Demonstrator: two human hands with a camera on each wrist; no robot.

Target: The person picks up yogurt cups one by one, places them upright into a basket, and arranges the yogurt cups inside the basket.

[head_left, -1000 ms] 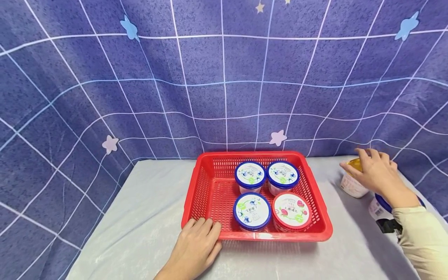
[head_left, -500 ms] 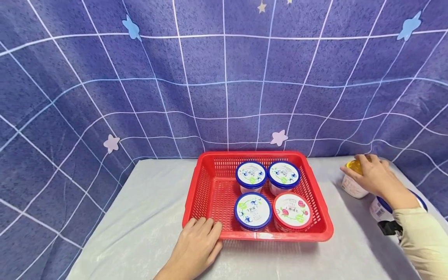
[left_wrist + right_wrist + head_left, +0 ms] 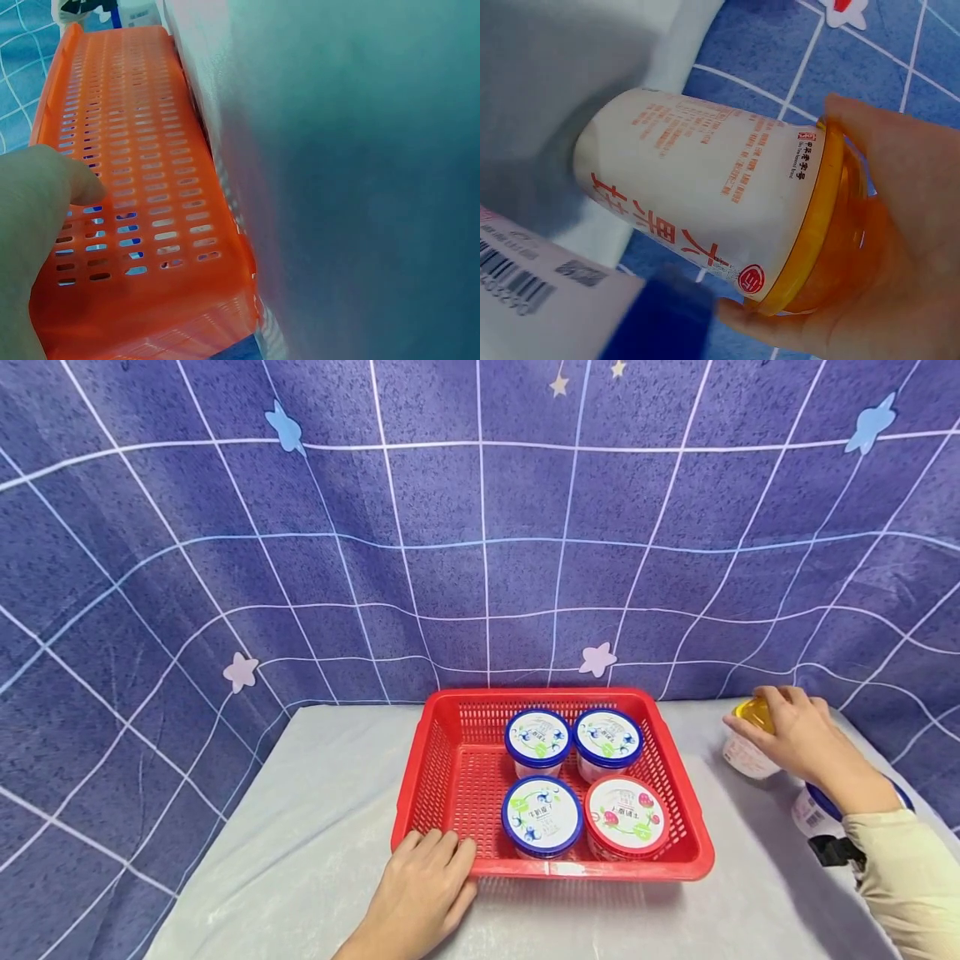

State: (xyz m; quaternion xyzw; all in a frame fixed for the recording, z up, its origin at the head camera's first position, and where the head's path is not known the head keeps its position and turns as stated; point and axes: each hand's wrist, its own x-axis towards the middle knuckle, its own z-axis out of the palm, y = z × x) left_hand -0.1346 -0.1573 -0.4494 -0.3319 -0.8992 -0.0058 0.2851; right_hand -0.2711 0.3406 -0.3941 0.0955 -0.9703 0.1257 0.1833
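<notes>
My right hand (image 3: 798, 735) grips a white tub with a yellow lid (image 3: 705, 191) by its lid, fingers and thumb spread round the lid's edge in the right wrist view. Orange-red print covers the tub's side. A blue-lidded tub (image 3: 813, 810) stands beside it, partly hidden under my right wrist. My left hand (image 3: 423, 885) holds the front rim of a red plastic basket (image 3: 408, 785), fingers over the rim and thumb (image 3: 86, 186) against the outer wall. Inside the basket stand three blue-lidded tubs (image 3: 542, 814) and one red-lidded tub (image 3: 627, 812), all upright.
A grey cloth (image 3: 300, 827) covers the table. Behind it hangs a blue curtain (image 3: 525, 577) with white grid lines and stars, reaching down to the table's back edge. The basket's left part shows its bare mesh floor.
My right hand has come down onto the yellow lid and taken hold of it. The tub has shifted slightly left. My left hand and the basket have stayed put.
</notes>
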